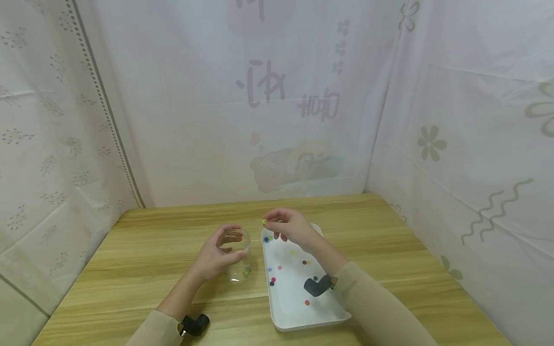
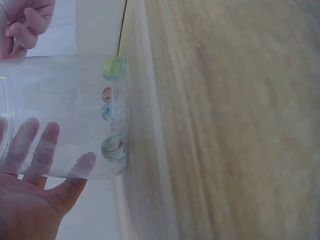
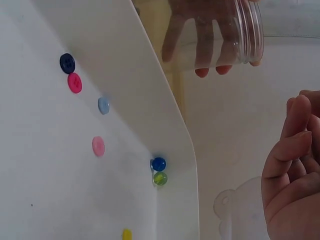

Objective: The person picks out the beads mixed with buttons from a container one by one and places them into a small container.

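Note:
My left hand (image 1: 216, 257) holds a clear jar (image 1: 235, 275) upright on the table, thumb and fingers around its sides. Several glass marbles lie on the jar's bottom, among them a green marble (image 2: 113, 67) and a clear swirled marble (image 2: 113, 149). Above the far left corner of a white tray (image 1: 298, 307), my right hand (image 1: 292, 228) pinches a small yellow-green marble (image 1: 264, 221) between thumb and fingertips. In the right wrist view that marble is hidden by the fingers. A blue marble (image 3: 158, 164) and another green marble (image 3: 160, 178) touch in the tray's corner.
Several loose buttons lie in the tray, including a dark blue button (image 3: 67, 63), a bright pink button (image 3: 74, 83), a light pink button (image 3: 98, 146) and a red button (image 1: 307, 302). The wooden table (image 1: 151, 254) is bordered by hanging patterned cloths (image 1: 195, 144).

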The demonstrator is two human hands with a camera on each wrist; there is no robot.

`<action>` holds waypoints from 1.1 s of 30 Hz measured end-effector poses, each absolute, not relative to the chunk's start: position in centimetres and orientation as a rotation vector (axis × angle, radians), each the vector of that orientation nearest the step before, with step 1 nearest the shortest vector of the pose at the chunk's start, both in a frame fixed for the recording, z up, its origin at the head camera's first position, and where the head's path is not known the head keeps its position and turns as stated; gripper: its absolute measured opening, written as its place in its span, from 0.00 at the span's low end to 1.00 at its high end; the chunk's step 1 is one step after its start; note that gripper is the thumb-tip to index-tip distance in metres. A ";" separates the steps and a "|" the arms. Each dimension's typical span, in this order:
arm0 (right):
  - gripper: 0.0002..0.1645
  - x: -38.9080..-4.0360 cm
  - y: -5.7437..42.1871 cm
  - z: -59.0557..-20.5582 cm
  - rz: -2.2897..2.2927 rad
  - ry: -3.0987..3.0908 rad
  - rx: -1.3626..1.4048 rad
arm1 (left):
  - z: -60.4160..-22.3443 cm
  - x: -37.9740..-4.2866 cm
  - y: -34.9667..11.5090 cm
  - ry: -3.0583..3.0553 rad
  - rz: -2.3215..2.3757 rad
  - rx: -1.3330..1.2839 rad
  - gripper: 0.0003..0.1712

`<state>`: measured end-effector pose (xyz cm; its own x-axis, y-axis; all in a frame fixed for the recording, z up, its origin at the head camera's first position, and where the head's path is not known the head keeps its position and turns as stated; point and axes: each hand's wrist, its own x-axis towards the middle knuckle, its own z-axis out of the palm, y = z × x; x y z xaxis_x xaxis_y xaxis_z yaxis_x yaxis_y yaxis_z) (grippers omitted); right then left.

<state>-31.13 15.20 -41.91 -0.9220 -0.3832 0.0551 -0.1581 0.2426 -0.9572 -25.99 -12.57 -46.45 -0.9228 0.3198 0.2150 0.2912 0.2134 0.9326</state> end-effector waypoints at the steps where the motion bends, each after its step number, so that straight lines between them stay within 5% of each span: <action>1: 0.16 -31.1 15.0 -41.7 -1.756 2.311 -0.524 | -46.4 -26.0 -12.6 2.429 1.858 0.609 0.39; 33: 0.15 -29.0 10.5 -38.3 -1.702 2.205 -0.688 | -46.4 -26.3 -12.7 2.423 1.858 0.604 0.40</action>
<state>-29.01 10.51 -38.32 -0.8504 -0.5212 0.0724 -0.2020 0.1964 -0.9595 -26.32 -12.66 -46.37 -0.9243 0.3194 0.2089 0.2846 0.2122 0.9349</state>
